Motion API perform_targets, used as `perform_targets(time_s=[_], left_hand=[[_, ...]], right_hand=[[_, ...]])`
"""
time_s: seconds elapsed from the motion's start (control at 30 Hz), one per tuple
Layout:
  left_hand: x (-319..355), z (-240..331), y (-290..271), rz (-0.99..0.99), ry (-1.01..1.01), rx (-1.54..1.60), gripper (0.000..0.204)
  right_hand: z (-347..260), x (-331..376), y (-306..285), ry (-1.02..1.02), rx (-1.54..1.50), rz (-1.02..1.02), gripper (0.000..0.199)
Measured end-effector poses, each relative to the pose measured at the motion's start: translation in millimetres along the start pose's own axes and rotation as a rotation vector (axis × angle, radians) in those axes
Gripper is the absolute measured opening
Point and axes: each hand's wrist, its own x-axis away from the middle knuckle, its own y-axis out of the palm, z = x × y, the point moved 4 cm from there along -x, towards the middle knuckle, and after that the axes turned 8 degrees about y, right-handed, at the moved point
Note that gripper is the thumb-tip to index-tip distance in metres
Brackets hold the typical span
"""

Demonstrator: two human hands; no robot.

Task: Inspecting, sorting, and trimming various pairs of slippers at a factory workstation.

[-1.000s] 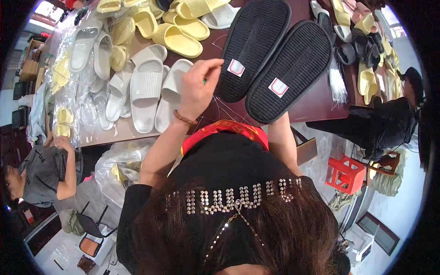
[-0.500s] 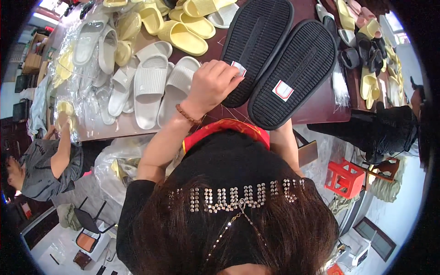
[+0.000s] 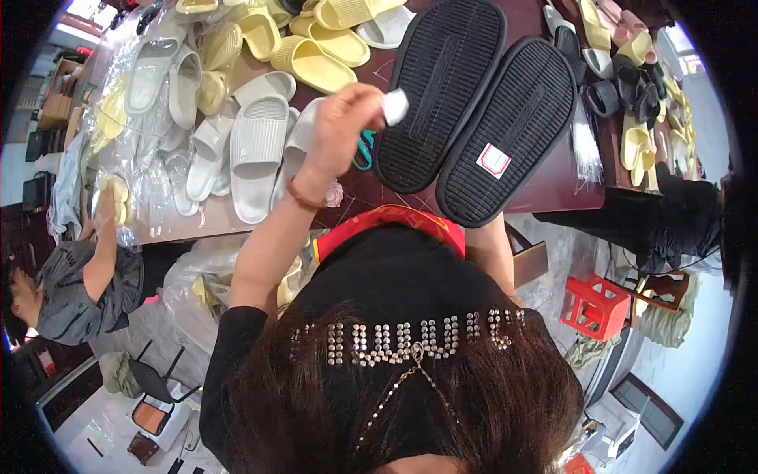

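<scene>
Head view: the left hand (image 3: 339,130) is closed in a pinch, thumb and fingers gripping a small white label (image 3: 395,107) by its near edge. The label is just in front of the left sole (image 3: 452,75) of a pair of black slippers; contact with it cannot be confirmed. The pair is to the right of that hand, undersides up. The right sole (image 3: 517,118) bears a red-bordered sticker (image 3: 493,160); no sticker shows on the left one.

For sound handling, in my judgement, the label should be held by its rim, adhesive kept off the fingertips, the sole steadied flat, and any pressing done from the centre outward; the sticker on the right sole is a fair guide for position and angle.

Not verifiable: the right hand is hidden behind the slippers. Its forearm (image 3: 488,249) leads there, so support from below is likely, but its grip cannot be told. The label is blurred; which face shows is unclear. A teal item (image 3: 364,150), just right of the left hand, is partly covered. Grey slippers (image 3: 259,158) left of that hand are partly hidden by it.
</scene>
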Motion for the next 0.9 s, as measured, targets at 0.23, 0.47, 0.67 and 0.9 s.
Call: perform_targets(time_s=[0.23, 0.47, 0.67, 0.9], left_hand=[[14.4, 27.4, 37.2, -0.090, 0.113, -0.252, 0.011], [29.1, 23.4, 77.4, -0.284, 0.788, -0.763, 0.017], [37.7, 17.5, 88.1, -0.414, 0.840, -0.948, 0.018], [33.9, 17.3, 89.7, -0.524, 0.744, -0.963, 0.019]], right_hand=[[8.2, -17.1, 1.6, -0.042, 0.074, 0.067, 0.040], [6.3, -6.4, -1.3, -0.083, 0.148, 0.123, 0.039], [9.2, -3.5, -4.1, -0.107, 0.193, 0.165, 0.038], [11.7, -8.5, -3.7, -0.140, 0.247, 0.204, 0.038]])
